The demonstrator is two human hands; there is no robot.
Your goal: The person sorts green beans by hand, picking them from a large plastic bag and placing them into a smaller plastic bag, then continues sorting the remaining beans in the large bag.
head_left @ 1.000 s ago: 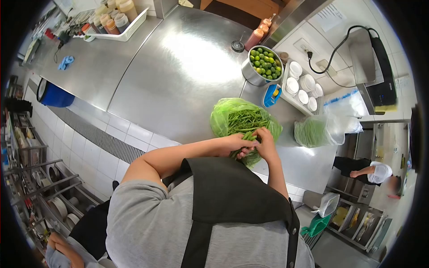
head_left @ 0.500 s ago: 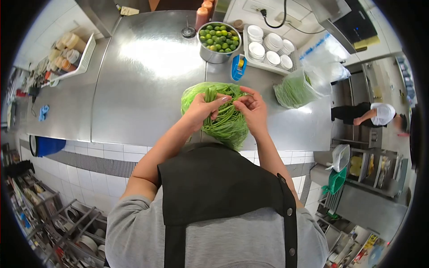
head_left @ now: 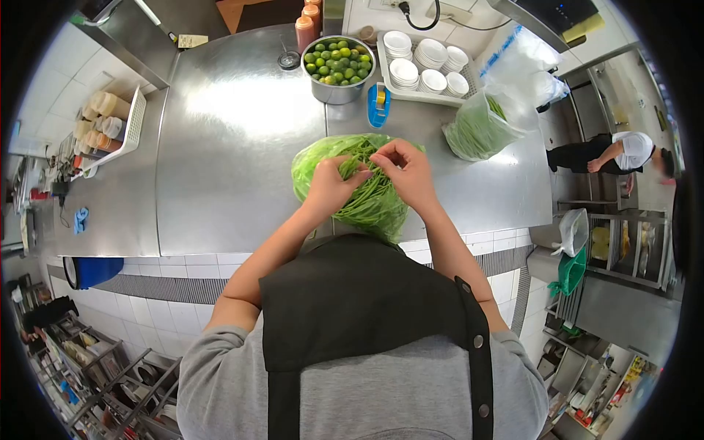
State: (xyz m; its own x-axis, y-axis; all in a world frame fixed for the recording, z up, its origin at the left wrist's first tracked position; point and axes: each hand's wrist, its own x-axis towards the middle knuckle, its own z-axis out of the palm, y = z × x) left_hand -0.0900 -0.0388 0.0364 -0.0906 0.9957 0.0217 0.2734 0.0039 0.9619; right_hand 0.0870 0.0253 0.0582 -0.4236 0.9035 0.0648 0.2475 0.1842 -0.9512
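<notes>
A heap of long green beans [head_left: 370,207] lies in an open clear plastic bag [head_left: 304,167] on the steel counter, close in front of my apron. Over the left part of the heap, my left hand [head_left: 331,185] is closed around a few beans, its thumb pointing toward the other hand. My right hand [head_left: 408,174] is pinched at the tip of a bean, just above the heap and a little apart from the left fingers. The exact spot between the right fingertips is small and partly hidden.
Beyond the bag stand a steel pot of limes [head_left: 337,94], a blue tape dispenser [head_left: 378,106] and a white crate of small white cups [head_left: 427,97]. Another bag of green beans [head_left: 477,136] stands at right. A person [head_left: 623,152] is farther right.
My right hand has moved left and slightly up, closer to my left hand, and its fingers now pinch over the heap. The camera view has shifted slightly.
</notes>
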